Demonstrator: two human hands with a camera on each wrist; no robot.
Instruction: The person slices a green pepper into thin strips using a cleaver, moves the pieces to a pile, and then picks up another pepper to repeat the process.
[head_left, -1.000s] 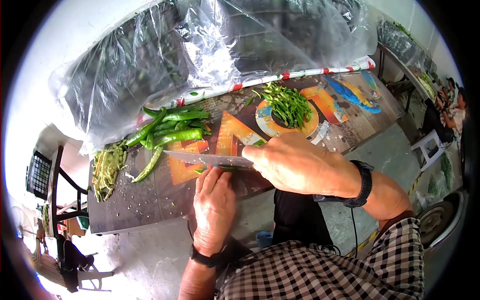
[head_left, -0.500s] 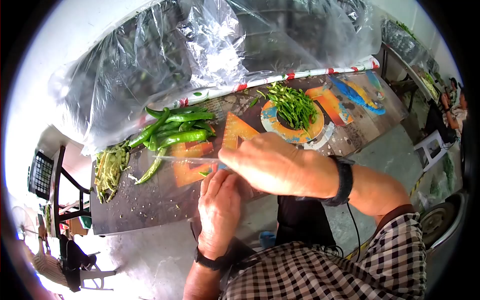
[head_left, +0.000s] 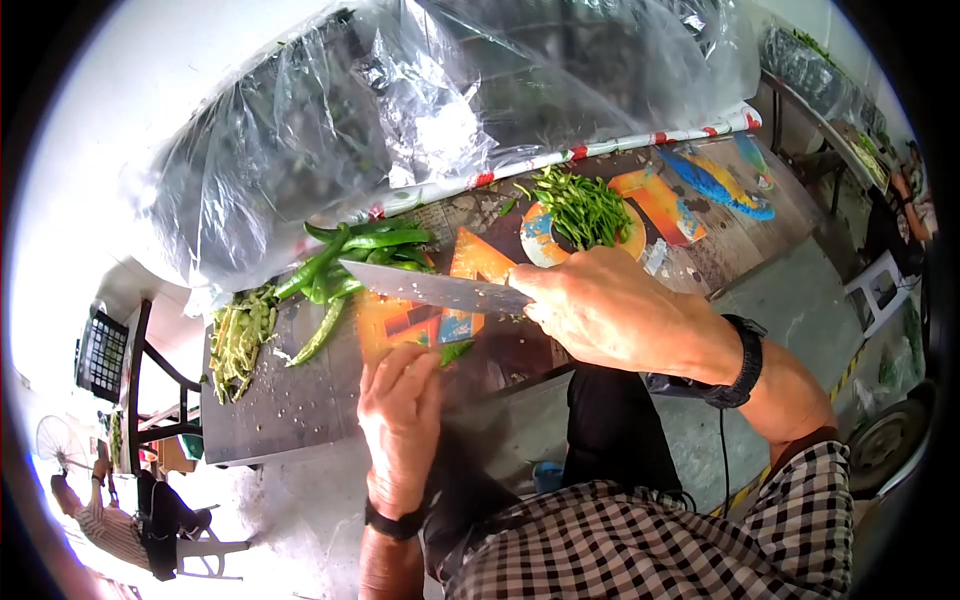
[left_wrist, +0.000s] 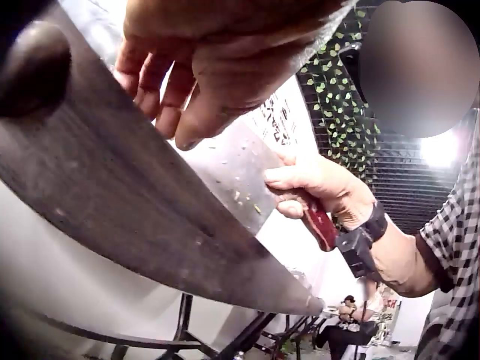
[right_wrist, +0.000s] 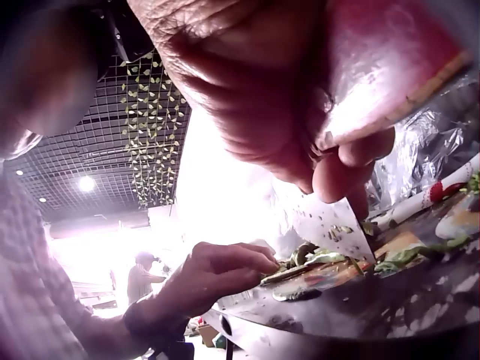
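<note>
My right hand [head_left: 625,318] grips a kitchen knife [head_left: 435,290] by its red handle [left_wrist: 320,225]. Its broad blade, flecked with pale seeds, points left above the table. Lower and to the left, at the table's near edge, is my left hand [head_left: 400,408], fingers loosely bent with nothing visible between them. A small green chili pepper piece [head_left: 457,351] lies just right of those fingertips. Whole green chili peppers [head_left: 385,239] are heaped behind the blade, partly covered by it. Beyond my right hand sits a mound of shredded green chili pepper [head_left: 580,205].
Pale pepper cores [head_left: 238,350] are piled at the table's left end, beside a single long pepper [head_left: 322,332]. Clear plastic sheeting [head_left: 300,150] covers something bulky along the back. The table [head_left: 285,420] carries printed letters. People sit farther off on both sides.
The knife has lifted away from the left fingertips, its blade turning to show its flat side. My left hand has drawn back left, uncovering the small pepper piece.
</note>
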